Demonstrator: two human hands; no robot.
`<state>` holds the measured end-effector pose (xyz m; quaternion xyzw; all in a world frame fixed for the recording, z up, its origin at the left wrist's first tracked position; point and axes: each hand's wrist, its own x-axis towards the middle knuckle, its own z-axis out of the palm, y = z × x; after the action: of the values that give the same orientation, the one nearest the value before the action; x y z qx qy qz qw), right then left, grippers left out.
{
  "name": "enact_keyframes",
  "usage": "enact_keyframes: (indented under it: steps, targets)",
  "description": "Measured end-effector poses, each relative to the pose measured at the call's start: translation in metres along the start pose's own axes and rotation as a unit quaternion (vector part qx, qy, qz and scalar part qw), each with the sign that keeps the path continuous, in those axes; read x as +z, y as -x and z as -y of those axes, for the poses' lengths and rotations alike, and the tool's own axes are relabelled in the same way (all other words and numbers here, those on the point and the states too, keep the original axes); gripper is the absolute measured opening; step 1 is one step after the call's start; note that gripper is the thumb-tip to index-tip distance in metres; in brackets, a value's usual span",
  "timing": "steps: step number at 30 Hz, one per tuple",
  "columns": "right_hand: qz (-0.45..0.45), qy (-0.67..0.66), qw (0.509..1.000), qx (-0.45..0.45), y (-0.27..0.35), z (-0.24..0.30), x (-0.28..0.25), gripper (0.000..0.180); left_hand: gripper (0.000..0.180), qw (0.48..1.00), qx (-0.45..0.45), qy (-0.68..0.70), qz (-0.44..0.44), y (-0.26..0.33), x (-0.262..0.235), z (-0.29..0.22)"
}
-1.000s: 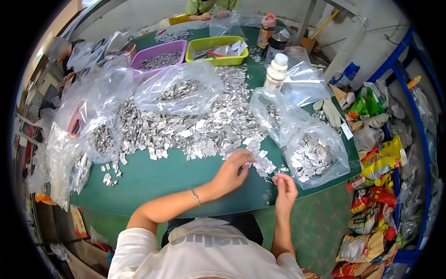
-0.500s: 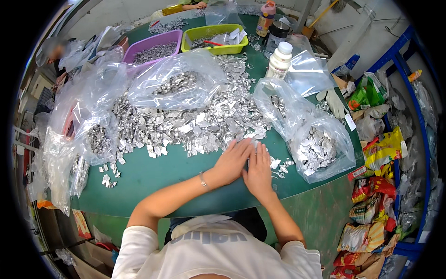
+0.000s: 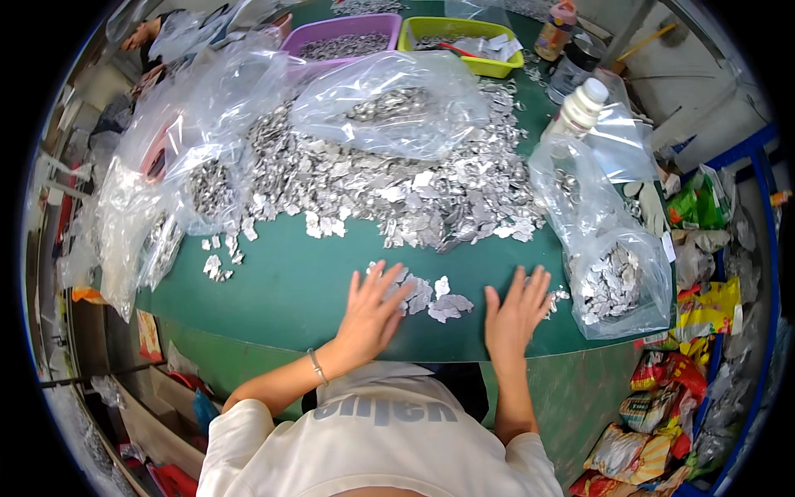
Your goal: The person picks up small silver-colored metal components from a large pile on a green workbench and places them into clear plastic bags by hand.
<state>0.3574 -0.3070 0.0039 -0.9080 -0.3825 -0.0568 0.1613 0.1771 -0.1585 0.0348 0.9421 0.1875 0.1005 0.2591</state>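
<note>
My left hand (image 3: 371,313) lies spread over the near part of the green table (image 3: 273,286), its fingertips at the left side of a small group of flat silver metal pieces (image 3: 450,306). To the right of that group my right hand (image 3: 515,319) is spread too, its fingers apart. A few small metal pieces (image 3: 560,296) lie beside its fingertips. Neither hand holds anything. Beyond both hands spreads a large heap of silver metal pieces (image 3: 364,186). An open clear plastic bag (image 3: 397,103) with more pieces rests on the heap.
Clear bags of metal pieces stand at the left (image 3: 211,186) and right (image 3: 617,286). Behind the heap are a purple basin (image 3: 341,29), a yellow-green basin (image 3: 497,69) and a white bottle (image 3: 580,112). A blue rack (image 3: 758,331) with colourful packets flanks the table. Another person's hand (image 3: 142,35) shows far left.
My hands were together at the heap's near edge; now they are apart and closer to me. A small group of metal pieces lies between them. The whole view has shifted.
</note>
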Motion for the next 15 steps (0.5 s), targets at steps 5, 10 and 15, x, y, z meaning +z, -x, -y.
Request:
enact_keyframes:
  steps: [5, 10, 15]
  targets:
    - [0.065, -0.027, 0.997, -0.020, 0.008, 0.024, 0.002, 0.065, 0.055, 0.992, 0.057, -0.094, 0.067, -0.001, 0.020, 0.007]
    - [0.129, -0.226, 0.953, -0.153, 0.024, 0.053, 0.004, 0.055, 0.053, 0.999, 0.023, -0.009, 0.037, 0.019, 0.003, 0.028]
    - [0.106, -0.174, 0.966, -0.158, 0.026, 0.054, 0.001, 0.060, 0.055, 0.994, 0.031, 0.091, 0.048, 0.047, -0.017, 0.031]
